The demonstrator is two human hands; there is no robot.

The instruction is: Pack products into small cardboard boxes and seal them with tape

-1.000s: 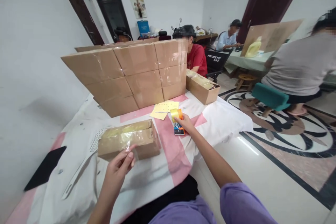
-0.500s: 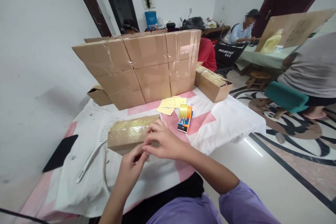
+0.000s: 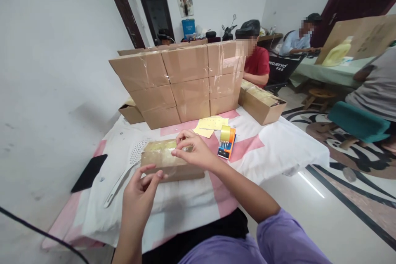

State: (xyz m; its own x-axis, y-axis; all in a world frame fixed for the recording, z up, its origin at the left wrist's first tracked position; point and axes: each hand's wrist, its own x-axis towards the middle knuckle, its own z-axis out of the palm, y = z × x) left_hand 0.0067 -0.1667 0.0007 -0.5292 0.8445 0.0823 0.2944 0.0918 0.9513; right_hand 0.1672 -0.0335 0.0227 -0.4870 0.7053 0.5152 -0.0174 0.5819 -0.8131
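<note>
A small taped cardboard box [image 3: 161,161] lies on the table in front of me. My right hand [image 3: 193,150] rests on the box's top right part, fingers pinched on a strip of clear tape [image 3: 173,154] that runs across the box. My left hand [image 3: 140,192] hovers at the box's near left edge with fingers curled, thumb and forefinger holding the other end of the tape. An orange and blue tape dispenser [image 3: 227,142] with a yellow roll stands just right of the box, untouched.
A wall of stacked cardboard boxes [image 3: 182,82] stands at the table's far side, an open box [image 3: 262,105] to its right. Yellow paper sheets [image 3: 212,124], a white slotted spatula [image 3: 123,177] and a black phone [image 3: 89,172] lie on the white and pink cloth [image 3: 278,148]. Several people sit beyond.
My right hand left the tape dispenser on the table and came to the box. Both hands now hold tape over the box; the view has shifted left.
</note>
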